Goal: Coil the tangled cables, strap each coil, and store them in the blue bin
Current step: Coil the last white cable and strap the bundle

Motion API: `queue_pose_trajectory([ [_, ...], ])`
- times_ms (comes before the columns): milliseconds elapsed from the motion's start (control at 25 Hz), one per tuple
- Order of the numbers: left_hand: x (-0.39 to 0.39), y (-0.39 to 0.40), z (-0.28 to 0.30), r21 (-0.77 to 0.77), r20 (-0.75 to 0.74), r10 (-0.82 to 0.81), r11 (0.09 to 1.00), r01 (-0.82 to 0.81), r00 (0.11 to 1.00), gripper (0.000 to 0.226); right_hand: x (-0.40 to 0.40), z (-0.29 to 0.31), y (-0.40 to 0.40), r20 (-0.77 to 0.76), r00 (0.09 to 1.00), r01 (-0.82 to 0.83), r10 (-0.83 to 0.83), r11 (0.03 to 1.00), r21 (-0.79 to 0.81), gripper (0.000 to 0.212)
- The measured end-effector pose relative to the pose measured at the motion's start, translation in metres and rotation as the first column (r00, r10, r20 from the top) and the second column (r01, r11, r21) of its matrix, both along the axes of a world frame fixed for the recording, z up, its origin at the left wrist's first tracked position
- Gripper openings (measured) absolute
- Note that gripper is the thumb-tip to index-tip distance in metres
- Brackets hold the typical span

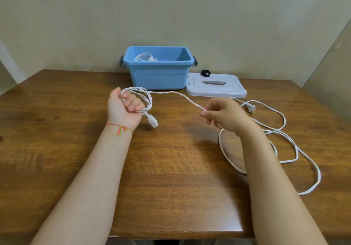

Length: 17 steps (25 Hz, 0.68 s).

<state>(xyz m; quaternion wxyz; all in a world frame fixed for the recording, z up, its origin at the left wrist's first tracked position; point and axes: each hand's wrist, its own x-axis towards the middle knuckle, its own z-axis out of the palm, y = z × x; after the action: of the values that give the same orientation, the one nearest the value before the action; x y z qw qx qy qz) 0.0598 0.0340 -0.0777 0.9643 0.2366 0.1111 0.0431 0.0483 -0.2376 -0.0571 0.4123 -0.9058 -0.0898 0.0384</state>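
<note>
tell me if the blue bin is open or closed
Open. The blue bin has no lid on; its grey lid lies flat on the table beside it, and a white cable coil shows inside.

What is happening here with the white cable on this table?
A person is coiling a white power cable. The left hand grips a few finished loops, with one connector hanging below it. The right hand pinches the cable farther along; the rest lies loose on the wooden table. One coiled cable is already in the blue bin. A black strap sits on the lid beside it.
</note>
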Motion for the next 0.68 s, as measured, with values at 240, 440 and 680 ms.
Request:
queue_pose_trajectory([
  [240,-0.01,-0.037,0.015,0.43,0.108,-0.091,0.902,0.036,0.99,0.033,-0.015,0.001,0.028,-0.183,0.905,-0.408,0.384,0.905,-0.12,0.02],
  [440,-0.022,-0.073,0.009,0.737,0.033,-0.292,0.653,0.174,0.956,0.032,-0.027,0.003,0.045,-0.122,0.727,-0.635,0.676,0.729,0.257,0.025],
  [680,-0.031,-0.061,0.019,0.763,-0.091,-0.621,0.459,0.455,0.778,0.041,-0.017,0.012,0.029,-0.071,0.761,-0.393,0.645,0.544,0.741,0.043],
])
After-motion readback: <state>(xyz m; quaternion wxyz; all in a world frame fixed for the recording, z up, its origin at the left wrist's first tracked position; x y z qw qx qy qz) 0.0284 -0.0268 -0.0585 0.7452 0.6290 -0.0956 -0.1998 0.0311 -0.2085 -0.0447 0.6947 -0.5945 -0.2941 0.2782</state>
